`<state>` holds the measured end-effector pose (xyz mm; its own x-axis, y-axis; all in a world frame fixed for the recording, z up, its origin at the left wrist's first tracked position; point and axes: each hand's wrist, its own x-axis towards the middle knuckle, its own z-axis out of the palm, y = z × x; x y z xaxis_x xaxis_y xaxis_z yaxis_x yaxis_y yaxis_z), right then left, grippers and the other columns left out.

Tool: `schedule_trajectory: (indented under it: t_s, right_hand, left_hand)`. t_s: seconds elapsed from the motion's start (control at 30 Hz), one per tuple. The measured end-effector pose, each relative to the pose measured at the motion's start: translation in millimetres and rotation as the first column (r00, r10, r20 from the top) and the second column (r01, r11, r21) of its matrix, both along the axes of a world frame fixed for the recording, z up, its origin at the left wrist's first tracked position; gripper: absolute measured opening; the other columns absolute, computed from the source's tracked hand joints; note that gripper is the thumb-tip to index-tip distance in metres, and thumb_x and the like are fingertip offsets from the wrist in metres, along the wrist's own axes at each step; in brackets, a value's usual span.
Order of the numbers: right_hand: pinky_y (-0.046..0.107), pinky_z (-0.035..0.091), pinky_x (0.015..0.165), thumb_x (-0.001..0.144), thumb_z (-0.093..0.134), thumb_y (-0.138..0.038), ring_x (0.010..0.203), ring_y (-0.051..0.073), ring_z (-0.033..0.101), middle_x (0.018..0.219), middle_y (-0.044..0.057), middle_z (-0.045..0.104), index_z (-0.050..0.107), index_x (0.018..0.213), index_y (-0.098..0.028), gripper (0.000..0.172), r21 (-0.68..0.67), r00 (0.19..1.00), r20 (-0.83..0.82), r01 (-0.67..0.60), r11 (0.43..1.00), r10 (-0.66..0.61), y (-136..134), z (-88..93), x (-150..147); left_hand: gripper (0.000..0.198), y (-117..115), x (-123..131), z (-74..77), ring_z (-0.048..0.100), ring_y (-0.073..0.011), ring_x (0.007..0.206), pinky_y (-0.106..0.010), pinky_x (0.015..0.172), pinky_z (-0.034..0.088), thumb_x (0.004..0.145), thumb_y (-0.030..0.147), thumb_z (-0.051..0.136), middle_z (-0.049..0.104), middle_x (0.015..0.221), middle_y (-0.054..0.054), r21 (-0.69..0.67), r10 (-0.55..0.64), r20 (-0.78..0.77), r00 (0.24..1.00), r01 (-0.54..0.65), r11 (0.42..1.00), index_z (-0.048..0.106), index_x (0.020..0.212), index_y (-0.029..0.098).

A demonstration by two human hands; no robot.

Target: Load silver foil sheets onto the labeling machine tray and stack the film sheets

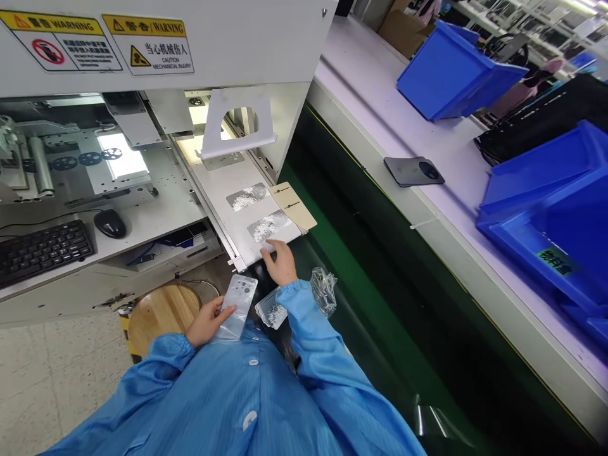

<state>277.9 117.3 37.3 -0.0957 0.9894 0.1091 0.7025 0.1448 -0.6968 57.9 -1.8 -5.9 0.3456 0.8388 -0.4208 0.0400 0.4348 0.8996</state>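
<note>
My left hand grips a pale, translucent phone-shaped sheet with several round camera holes at its top end. Over the near end of the white conveyor belt, my right hand has thumb and forefinger apart at the belt's edge; whether the fingertips touch anything thin is unclear. Just beyond them lies a silvery patterned phone-shaped sheet, with a similar sheet behind it. A small stack of silvery sheets rests by my lap, partly under my right sleeve.
Crumpled clear plastic lies right of my right forearm. A cream board sticks out beside the belt, under a white guard. At left are a mouse, keyboard and wooden stool. A phone-shaped panel and blue bins occupy the right bench.
</note>
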Motion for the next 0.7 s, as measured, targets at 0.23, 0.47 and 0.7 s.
schedule_trajectory:
  t_s: [0.23, 0.47, 0.7]
  right_hand:
    - [0.024, 0.046, 0.067, 0.088, 0.059, -0.037, 0.072, 0.015, 0.062, 0.078, 0.001, 0.069, 0.07, 0.087, -0.019, 0.022, -0.293, 0.956, -0.293, -0.077, 0.953, -0.013, -87.7, -9.3, 32.6]
    - [0.028, 0.049, 0.065, 0.09, 0.048, -0.03, 0.066, 0.018, 0.063, 0.079, 0.007, 0.07, 0.068, 0.094, -0.012, 0.027, -0.375, 0.83, -0.154, 0.452, 0.809, -0.536, -91.4, -46.5, 101.3]
    - [0.027, 0.043, 0.08, 0.092, 0.053, -0.023, 0.083, 0.018, 0.062, 0.088, 0.005, 0.072, 0.071, 0.094, -0.014, 0.021, -0.362, 0.871, 0.143, 0.488, 0.795, -0.47, -96.9, -76.6, 99.5]
  left_hand:
    - [0.035, 13.3, 35.5, 15.3, 0.063, -0.0213, 0.08, -0.027, 0.068, 0.048, 0.087, 0.049, 0.056, 0.068, 0.086, -0.003, 0.127, -0.347, -0.102, 0.932, 0.358, 0.925, 0.061, 0.096, 0.016]
    - [0.036, 3.5, 30.0, -4.7, 0.061, -0.0193, 0.069, -0.026, 0.062, 0.045, 0.077, 0.053, 0.063, 0.067, 0.074, -0.002, 0.012, -0.425, -0.137, 0.895, 0.431, 0.902, 0.061, 0.082, 0.017]
    - [0.048, -4.6, -10.0, -13.8, 0.062, -0.0202, 0.059, -0.028, 0.055, 0.048, 0.061, 0.057, 0.076, 0.069, 0.067, -0.002, -0.204, -0.188, -0.182, 0.965, 0.15, 0.968, 0.062, 0.083, 0.017]
